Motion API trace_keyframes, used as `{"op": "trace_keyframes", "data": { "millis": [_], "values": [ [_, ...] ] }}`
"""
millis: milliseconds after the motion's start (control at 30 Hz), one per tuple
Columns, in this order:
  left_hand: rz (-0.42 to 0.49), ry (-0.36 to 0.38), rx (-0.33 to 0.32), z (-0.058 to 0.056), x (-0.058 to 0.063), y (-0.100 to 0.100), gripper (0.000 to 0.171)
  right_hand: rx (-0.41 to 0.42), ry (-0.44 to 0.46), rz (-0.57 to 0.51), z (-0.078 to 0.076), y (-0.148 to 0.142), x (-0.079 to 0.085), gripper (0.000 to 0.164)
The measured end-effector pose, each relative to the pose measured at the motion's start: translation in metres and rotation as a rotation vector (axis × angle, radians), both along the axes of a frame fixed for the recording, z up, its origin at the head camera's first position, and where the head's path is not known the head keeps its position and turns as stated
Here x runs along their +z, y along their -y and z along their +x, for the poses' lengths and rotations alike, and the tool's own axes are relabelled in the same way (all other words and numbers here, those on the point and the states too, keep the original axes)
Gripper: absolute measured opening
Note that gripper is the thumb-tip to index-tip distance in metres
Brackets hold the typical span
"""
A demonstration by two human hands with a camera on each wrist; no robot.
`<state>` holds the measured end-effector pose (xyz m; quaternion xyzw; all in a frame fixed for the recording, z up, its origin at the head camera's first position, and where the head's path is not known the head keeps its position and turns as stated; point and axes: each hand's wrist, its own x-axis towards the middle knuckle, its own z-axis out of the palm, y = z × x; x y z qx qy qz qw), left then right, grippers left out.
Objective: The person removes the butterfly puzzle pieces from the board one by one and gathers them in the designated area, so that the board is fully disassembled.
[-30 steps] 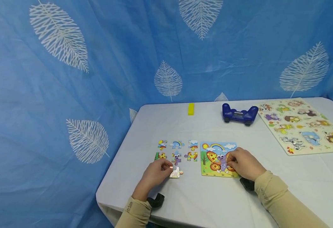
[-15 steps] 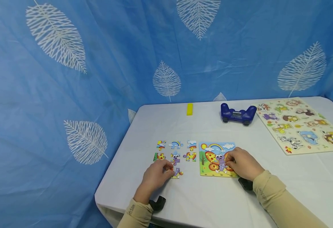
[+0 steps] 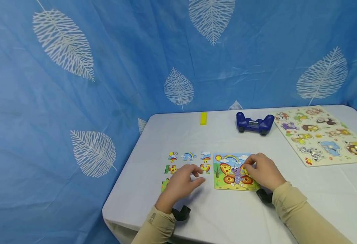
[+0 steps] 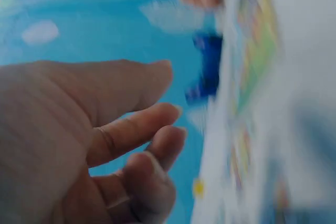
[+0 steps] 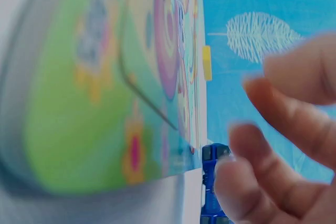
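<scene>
My left hand (image 3: 182, 183) hovers over loose jigsaw pieces, its thumb and fingers apart with nothing between them. It hides some of the lower pieces. A rainbow piece (image 3: 189, 156) and a cloud piece (image 3: 205, 156) lie in the top row, while a green piece (image 3: 165, 184) shows at the lower left. My right hand (image 3: 263, 171) is at the right side of the butterfly puzzle board (image 3: 219, 184), fingers loosely bent. In the right wrist view, those fingers (image 5: 239, 182) are spread and hold nothing, beside the board's face.
A blue game controller (image 3: 254, 123) lies behind the board, and a yellow block (image 3: 203, 118) is near the table's far edge. A large animal peg puzzle (image 3: 318, 135) takes up the right side. Blue leaf-patterned cloth (image 3: 135, 67) hangs behind the white table (image 3: 166, 132).
My left hand has let go of a jigsaw piece in the bottom row, then lifted and moved right with its fingers opening. My right hand stays by the board, its fingers slightly raised.
</scene>
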<state>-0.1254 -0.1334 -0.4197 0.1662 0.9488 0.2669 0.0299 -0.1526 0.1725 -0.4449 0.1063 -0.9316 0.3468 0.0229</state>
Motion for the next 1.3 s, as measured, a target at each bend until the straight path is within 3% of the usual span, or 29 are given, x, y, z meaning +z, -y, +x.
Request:
{"op": "trace_keyframes", "data": {
  "millis": [100, 200, 267, 367, 500, 733, 833, 1033, 1300],
  "values": [
    [-0.055, 0.006, -0.112, -0.003, 0.013, -0.038, 0.030, -0.055, 0.005, -0.015, -0.003, -0.006, -0.002, 0.028],
    [-0.132, 0.011, -0.220, -0.007, 0.019, -0.077, 0.034, -0.025, 0.019, -0.023, -0.007, -0.011, -0.005, 0.044],
    [-0.193, 0.001, -0.268, -0.010, 0.018, -0.098, 0.036, 0.017, 0.023, -0.014, -0.010, -0.012, -0.008, 0.049],
    [-0.258, -0.010, -0.271, -0.014, 0.009, -0.116, 0.034, 0.075, 0.025, 0.016, -0.011, -0.010, -0.013, 0.049],
    [-0.291, 0.001, -0.218, -0.017, -0.009, -0.123, 0.036, 0.100, 0.012, 0.071, -0.009, -0.008, -0.016, 0.045],
    [-0.218, -0.053, -0.253, -0.017, -0.033, -0.125, 0.037, 0.141, -0.003, 0.178, -0.009, -0.013, -0.016, 0.044],
    [-0.191, -0.049, -0.238, -0.019, -0.036, -0.126, 0.035, 0.162, 0.008, 0.181, -0.010, -0.017, -0.013, 0.044],
    [-0.205, -0.043, -0.190, -0.020, -0.040, -0.128, 0.049, 0.180, 0.041, 0.169, -0.011, -0.020, -0.009, 0.044],
    [-0.186, -0.026, -0.150, -0.021, -0.041, -0.130, 0.036, 0.183, 0.035, 0.179, -0.011, -0.019, -0.011, 0.044]
  ]
}}
